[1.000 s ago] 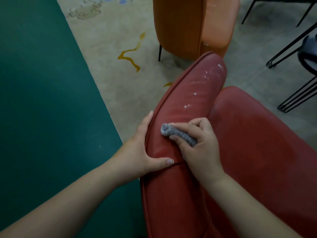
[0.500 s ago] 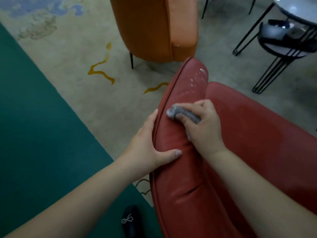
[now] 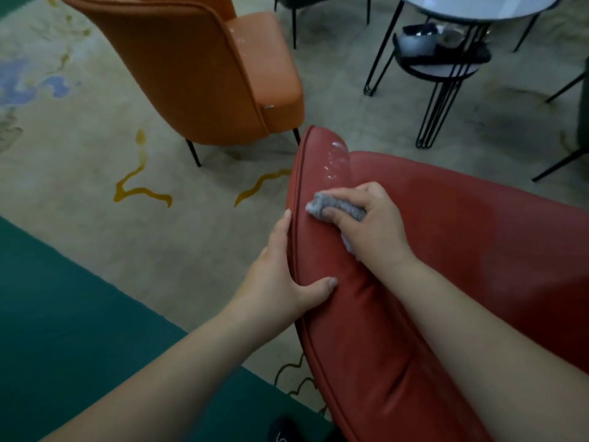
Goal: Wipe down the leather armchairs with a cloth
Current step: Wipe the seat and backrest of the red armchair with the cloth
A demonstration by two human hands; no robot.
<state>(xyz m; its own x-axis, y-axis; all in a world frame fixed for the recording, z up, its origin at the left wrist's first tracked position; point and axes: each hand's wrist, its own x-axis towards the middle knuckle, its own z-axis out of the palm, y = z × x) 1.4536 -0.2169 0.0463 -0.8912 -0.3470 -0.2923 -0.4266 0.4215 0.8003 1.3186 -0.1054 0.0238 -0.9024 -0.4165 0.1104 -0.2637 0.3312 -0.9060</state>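
Observation:
A red leather armchair point(image 3: 478, 250) fills the lower right, seen from behind and above. Its padded arm point(image 3: 322, 173) runs from the bottom centre up to a rounded tip with shiny wet streaks. My right hand point(image 3: 373, 224) presses a rolled grey cloth point(image 3: 331, 207) onto the top of that arm, just below the streaks. My left hand point(image 3: 283, 275) clasps the arm's outer edge, thumb lying over the top. An orange leather armchair point(image 3: 207, 68) stands beyond, its back towards me.
A round white table point(image 3: 484, 4) on black hairpin legs stands at the top right, with a low dark shelf point(image 3: 443, 59) of objects under it. The beige patterned carpet point(image 3: 95, 154) meets a green area point(image 3: 63, 330) at the lower left. A dark shoe point(image 3: 287, 430) shows at the bottom.
My right hand has slid the cloth up the arm towards its tip. The view has tilted up, bringing in more of the orange chair and the table. The left hand keeps its grip.

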